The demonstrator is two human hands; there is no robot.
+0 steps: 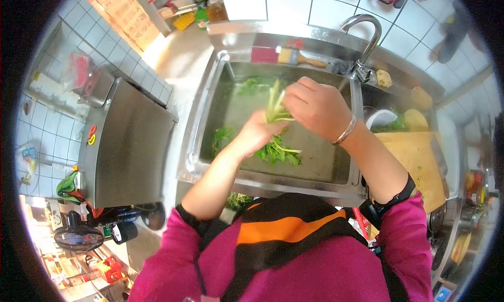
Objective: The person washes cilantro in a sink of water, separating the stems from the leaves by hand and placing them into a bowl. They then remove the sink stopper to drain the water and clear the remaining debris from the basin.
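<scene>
Over the steel sink [357, 144], my left hand [254, 135] is wrapped round a bunch of leafy greens [275, 106]. The pale stems point up past my fingers, and the green leaves hang down below the hand. My right hand [318, 108], with a bracelet at the wrist, has its fingers curled in and pressed to the stem ends from the right. The tips of those fingers are partly hidden. Loose green leaves [254, 86] float in the water toward the back of the sink, and another sprig [222, 137] lies by its left wall.
A brush with a wooden handle [312, 62] lies on the sink's back ledge, left of the curved faucet [379, 31]. On the right are a wooden cutting board [407, 157] and a yellowish sponge-like piece [384, 78]. A steel cabinet [134, 144] stands at left.
</scene>
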